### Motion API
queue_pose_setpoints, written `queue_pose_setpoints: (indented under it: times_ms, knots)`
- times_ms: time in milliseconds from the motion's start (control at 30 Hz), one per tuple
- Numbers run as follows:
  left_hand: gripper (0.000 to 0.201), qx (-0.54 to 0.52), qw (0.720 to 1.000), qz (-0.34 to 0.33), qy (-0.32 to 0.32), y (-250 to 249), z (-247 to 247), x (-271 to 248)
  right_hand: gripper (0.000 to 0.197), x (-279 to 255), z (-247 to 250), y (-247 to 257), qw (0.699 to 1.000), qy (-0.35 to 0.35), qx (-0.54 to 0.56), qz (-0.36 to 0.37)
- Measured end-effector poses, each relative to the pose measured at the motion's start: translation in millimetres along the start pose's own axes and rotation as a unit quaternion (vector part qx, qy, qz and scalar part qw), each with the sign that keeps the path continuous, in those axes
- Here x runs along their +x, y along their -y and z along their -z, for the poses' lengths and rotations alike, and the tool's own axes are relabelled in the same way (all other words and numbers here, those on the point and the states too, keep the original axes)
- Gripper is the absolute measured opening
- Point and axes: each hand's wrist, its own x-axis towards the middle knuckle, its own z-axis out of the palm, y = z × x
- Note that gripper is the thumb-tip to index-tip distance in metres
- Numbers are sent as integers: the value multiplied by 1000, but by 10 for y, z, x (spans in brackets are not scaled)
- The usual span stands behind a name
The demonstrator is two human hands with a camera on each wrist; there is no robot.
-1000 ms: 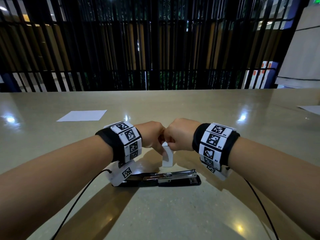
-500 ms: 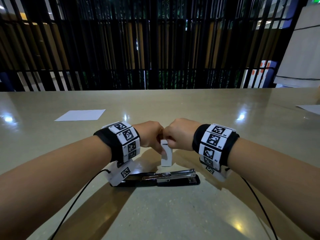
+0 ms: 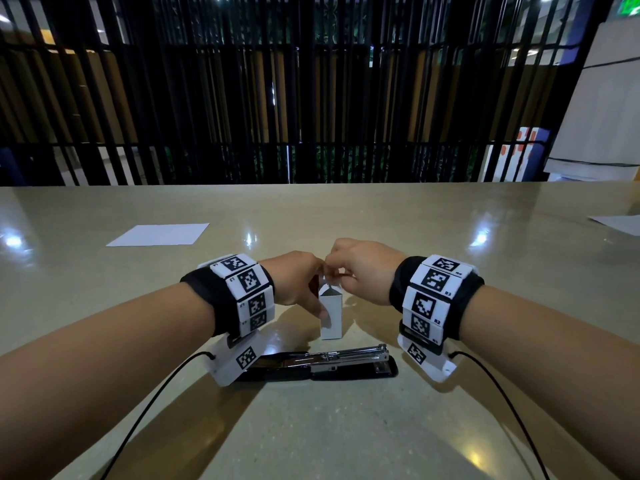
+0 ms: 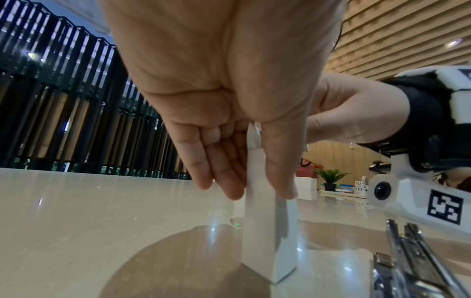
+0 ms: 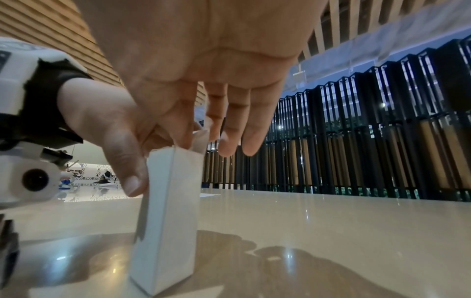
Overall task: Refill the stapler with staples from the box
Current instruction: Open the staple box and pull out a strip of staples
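Behind our table (image 3: 450,427) runs a tall black slatted fence, with a slatted wooden ceiling overhead in the wrist views. On the glossy beige tabletop a small white box (image 3: 331,315) stands upright on its end, midway between our wrists and just beyond the stapler (image 3: 329,364). Our left hand (image 3: 294,284) grips the box from the left: the thumb runs down its near side while the fingers (image 4: 224,171) lie flat along its far side, so the box is clamped between them. Our right hand (image 3: 363,268) hovers over the top of the box, thumb and forefinger pinching the raised flap (image 5: 201,139) at its open upper end; the other fingers (image 5: 244,129) hang loosely extended past the box. The stapler lies flat and swung open on the near side of the box, its black base on the table and its shiny metal rail exposed, stretching left to right. A white sheet of paper (image 3: 159,234) lies far off to the left, and the corner of another sheet (image 3: 620,223) shows at the right edge.
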Motion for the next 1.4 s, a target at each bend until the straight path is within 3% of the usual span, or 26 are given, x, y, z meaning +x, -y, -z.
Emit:
queue_pose_setpoints:
  times_ms: [167, 367, 533, 666, 900, 1233, 1400]
  knots:
    - [49, -4, 1000, -10, -8, -19, -6, -15, 22, -53, 2, 41, 999, 38, 25, 9]
    - [44, -3, 1000, 1, -4, -9, -13, -11, 17, -73, 68, 33, 999, 32, -40, 16]
    - [56, -13, 1000, 9, -6, -17, -4, -42, 21, -75, 73, 15, 998, 21, -61, -16]
    - [65, -57, 998, 4, -12, -16, 3, -75, 20, -84, 48, 16, 999, 18, -2, -50]
    - [57, -163, 985, -23, -56, 43, 49, -145, 29, -48, 42, 35, 998, 21, 26, -51]
    - [22, -86, 994, -57, -37, 84, 50, -152, 28, -72, 42, 10, 997, 58, -10, -50]
    - [28, -57, 996, -64, -30, 91, 32, -169, 28, -72, 39, -6, 997, 55, -14, -48]
